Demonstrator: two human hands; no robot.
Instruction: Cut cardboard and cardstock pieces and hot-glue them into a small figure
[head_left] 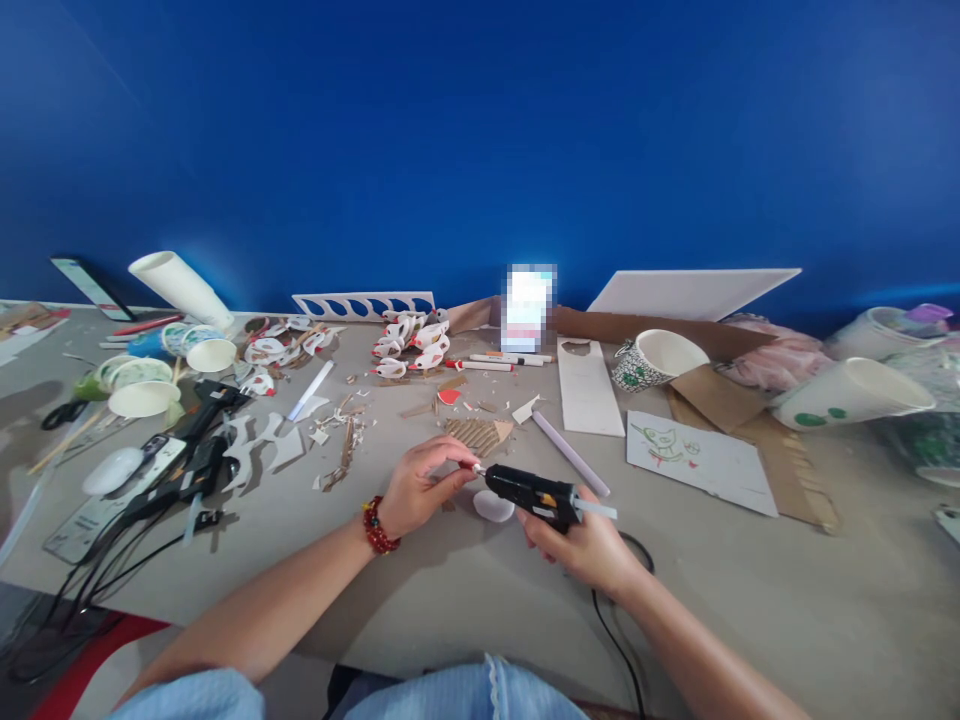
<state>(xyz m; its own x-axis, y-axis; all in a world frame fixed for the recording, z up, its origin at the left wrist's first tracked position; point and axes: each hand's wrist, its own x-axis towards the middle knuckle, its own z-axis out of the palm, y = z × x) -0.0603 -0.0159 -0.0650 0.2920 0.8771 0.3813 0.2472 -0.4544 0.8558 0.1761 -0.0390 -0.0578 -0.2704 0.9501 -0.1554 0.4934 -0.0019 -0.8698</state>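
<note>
My right hand (589, 545) grips a black glue gun (534, 493) with a glue stick poking out of its back, nozzle pointing left. My left hand (424, 487), with a red bead bracelet at the wrist, pinches something small right at the nozzle tip; I cannot make out what it is. A small white oval piece (493, 506) lies on the table just under the gun. A piece of corrugated cardboard (478, 434) lies a little beyond my hands.
Paper cups (144, 398) and black tools with cables (187, 465) crowd the left. White and red paper cut-outs (411, 345), markers (491, 364), a white strip (589, 388), a drawing sheet (701, 460), cardboard (780, 455) and tipped cups (851, 392) lie beyond and right. The gun's cord (615, 640) runs off the table's front edge.
</note>
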